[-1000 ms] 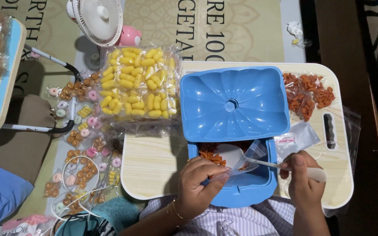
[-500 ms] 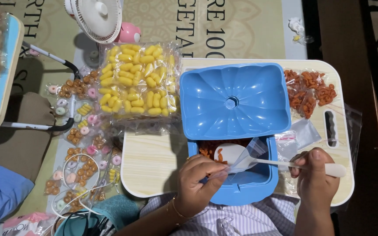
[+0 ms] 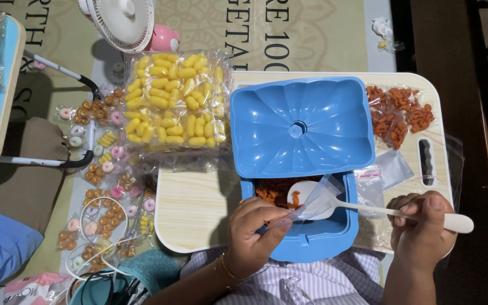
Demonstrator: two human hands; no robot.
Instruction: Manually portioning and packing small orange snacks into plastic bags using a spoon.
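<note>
The person wears a light garment with fine lilac and white stripes, seen at the bottom of the view between the forearms. Both forearms are bare, with no sleeves reaching them. A thin gold bracelet circles the wrist of the left hand (image 3: 253,236). The right hand (image 3: 423,226) carries no jewellery that shows.

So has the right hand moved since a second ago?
Yes. The right hand, holding the white spoon, has drawn back rightward, away from the blue box toward the table's edge.

bare tray (image 3: 199,209) left of blue box (image 3: 323,237), raised lid (image 3: 300,127) blocking behind
</note>
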